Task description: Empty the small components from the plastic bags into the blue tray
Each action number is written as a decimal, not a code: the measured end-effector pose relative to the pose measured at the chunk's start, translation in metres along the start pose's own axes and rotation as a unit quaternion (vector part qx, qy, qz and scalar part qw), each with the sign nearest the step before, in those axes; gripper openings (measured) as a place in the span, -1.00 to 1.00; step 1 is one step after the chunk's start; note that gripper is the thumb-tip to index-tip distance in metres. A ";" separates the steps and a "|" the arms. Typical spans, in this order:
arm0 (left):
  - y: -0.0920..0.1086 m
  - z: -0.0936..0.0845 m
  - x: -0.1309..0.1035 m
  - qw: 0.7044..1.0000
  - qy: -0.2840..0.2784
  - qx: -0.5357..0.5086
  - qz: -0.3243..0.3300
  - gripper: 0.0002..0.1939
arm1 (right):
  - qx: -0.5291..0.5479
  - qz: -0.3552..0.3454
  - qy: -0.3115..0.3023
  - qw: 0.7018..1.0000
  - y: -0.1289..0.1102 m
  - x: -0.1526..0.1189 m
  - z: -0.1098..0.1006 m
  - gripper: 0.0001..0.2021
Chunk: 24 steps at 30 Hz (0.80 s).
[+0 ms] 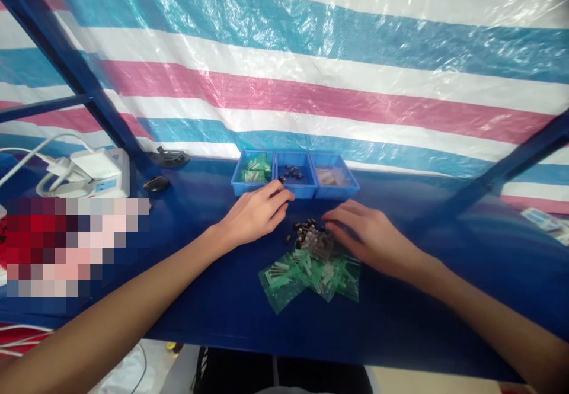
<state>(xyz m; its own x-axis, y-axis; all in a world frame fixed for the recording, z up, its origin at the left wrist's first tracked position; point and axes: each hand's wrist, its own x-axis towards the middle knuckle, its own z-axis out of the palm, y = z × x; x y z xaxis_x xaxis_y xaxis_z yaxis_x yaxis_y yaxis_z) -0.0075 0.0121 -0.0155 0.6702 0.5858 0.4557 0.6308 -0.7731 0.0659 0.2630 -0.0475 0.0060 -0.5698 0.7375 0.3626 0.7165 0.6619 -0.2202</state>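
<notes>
My left hand (260,210) is over the front edge of the middle blue bin (296,191), fingers curled together; what they hold, if anything, is hidden. A small dark part shows by its fingertips. My right hand (367,234) has its fingers apart at the right side of a pile of small dark parts (306,228). A clear bag (320,244) lies against the pile. In front are several green-tinted bags (284,275) with pale pins inside. The left bin (252,189) holds similar green bags, the middle one several dark parts, the right bin (335,191) clear bags.
At the left of the blue table (213,317) are a white power strip (118,175) with plugs and cables, a black mouse (156,183) and a dark object (171,157). A striped sheet (311,92) hangs behind. Blue frame posts stand left and right.
</notes>
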 end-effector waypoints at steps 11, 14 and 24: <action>0.006 -0.008 0.005 0.960 -0.064 -0.273 0.008 -0.75 | 0.013 -0.042 0.010 0.999 0.004 -0.004 0.006 -0.81; 0.001 -0.009 0.005 0.948 -0.110 -0.300 -0.001 -0.59 | 0.006 -0.047 0.014 0.999 0.008 -0.003 0.008 -0.80; -0.006 -0.009 0.007 0.930 -0.180 -0.320 -0.009 -0.55 | 0.037 -0.011 0.002 0.999 0.005 0.004 0.019 -0.77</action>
<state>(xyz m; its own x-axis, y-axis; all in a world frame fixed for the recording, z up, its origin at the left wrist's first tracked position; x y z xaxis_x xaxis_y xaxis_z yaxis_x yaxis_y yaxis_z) -0.0103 0.0185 -0.0047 0.8220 0.5545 0.1296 0.3587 -0.6809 0.6385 0.2566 -0.0387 -0.0111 -0.5827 0.7223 0.3725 0.6725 0.6859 -0.2780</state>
